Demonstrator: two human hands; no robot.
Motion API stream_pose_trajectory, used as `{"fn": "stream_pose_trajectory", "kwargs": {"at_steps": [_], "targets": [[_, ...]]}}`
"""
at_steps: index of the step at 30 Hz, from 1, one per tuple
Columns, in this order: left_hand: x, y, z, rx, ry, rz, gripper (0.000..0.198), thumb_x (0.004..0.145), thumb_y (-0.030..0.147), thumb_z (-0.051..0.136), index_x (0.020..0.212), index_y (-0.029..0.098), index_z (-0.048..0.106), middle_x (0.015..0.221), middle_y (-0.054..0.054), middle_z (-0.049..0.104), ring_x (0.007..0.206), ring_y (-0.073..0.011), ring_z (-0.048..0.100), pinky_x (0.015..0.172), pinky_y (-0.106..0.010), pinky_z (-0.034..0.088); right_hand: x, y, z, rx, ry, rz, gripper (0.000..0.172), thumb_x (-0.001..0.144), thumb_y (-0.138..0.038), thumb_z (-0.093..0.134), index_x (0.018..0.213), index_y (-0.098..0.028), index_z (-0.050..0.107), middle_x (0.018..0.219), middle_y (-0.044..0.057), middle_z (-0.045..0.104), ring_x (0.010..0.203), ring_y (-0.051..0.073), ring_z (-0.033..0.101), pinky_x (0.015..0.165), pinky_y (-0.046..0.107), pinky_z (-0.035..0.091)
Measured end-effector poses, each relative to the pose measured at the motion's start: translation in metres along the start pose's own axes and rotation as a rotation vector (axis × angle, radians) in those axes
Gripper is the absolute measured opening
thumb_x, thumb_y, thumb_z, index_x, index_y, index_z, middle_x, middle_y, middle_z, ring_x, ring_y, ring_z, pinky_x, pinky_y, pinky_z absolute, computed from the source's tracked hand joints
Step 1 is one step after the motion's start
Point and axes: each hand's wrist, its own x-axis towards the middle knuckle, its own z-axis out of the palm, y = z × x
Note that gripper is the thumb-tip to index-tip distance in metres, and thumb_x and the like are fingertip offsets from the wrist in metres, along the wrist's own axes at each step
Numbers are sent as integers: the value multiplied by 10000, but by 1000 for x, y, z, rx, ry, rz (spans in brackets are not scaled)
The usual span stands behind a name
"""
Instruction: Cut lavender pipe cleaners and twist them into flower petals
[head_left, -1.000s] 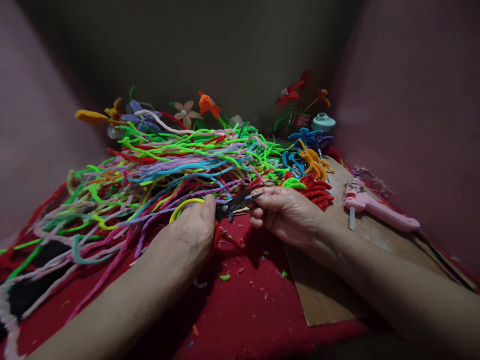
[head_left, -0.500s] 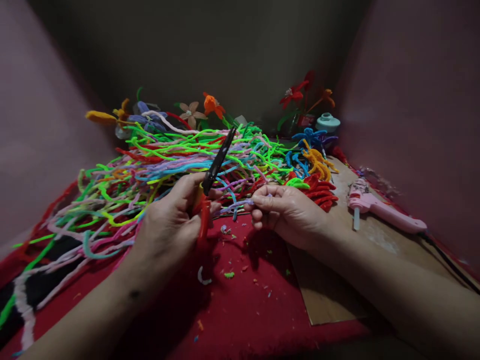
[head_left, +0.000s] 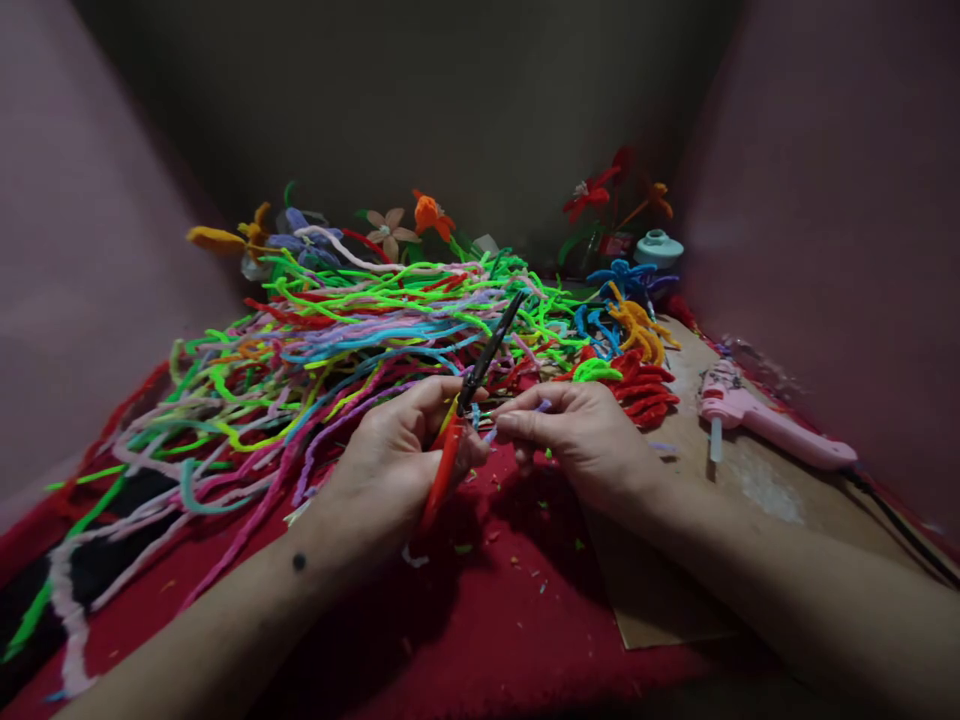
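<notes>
My left hand (head_left: 394, 455) is closed round a pair of scissors (head_left: 471, 395) with red handles, whose black blades point up and to the right. My right hand (head_left: 581, 432) pinches a short lilac pipe cleaner piece (head_left: 525, 415) right beside the blades. Both hands hover over the red cloth (head_left: 487, 600), just in front of a big pile of coloured pipe cleaners (head_left: 337, 340).
A pink glue gun (head_left: 757, 420) lies on a wooden board (head_left: 720, 480) at the right. Finished pipe-cleaner flowers (head_left: 390, 230) stand at the back, with red, yellow and blue coiled pieces (head_left: 637, 350) and a small teal pot (head_left: 658, 247). Cut scraps dot the cloth.
My left hand turned the scissors from lying flat to pointing upward, then brought them right toward my right hand. The right hand stayed near the pile's front, pinching the lilac piece.
</notes>
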Motion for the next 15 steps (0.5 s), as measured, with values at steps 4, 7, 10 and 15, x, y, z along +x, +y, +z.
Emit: {"fn": "stream_pose_trajectory", "kwargs": {"at_steps": [4, 7, 10, 15], "targets": [[1, 0, -3, 2, -48, -47, 309, 638, 56, 691, 912, 186, 632, 655, 52, 567, 536, -42, 465, 469, -108, 383, 1, -2, -2, -49, 65, -62, 106, 681, -195, 720, 629, -121, 664, 492, -17, 581, 429, 64, 492, 417, 182, 365], [2, 0, -6, -49, -65, -63, 346, 613, 58, 704, 924, 191, 633, 615, 59, 550, 509, -44, 462, 454, -114, 374, 4, 3, -4, 175, -72, -6, 136, 688, -247, 729, 670, -134, 656, 580, -7, 625, 461, 80, 540, 447, 201, 426], [2, 4, -3, -109, -103, -84, 305, 600, 84, 719, 877, 180, 635, 609, 49, 553, 511, -57, 489, 482, -138, 410, 5, 9, -3, 288, -216, 24, 150, 690, -259, 737, 729, -135, 664, 662, 8, 655, 482, 93, 573, 472, 227, 470], [1, 11, -7, -1, -73, -104, 338, 640, 229, 726, 946, 176, 590, 614, 48, 538, 481, -60, 450, 456, -156, 380, 4, 8, -2, 300, -203, 7, 127, 778, -223, 659, 702, -140, 601, 638, -12, 645, 480, 72, 575, 483, 190, 471]]}}
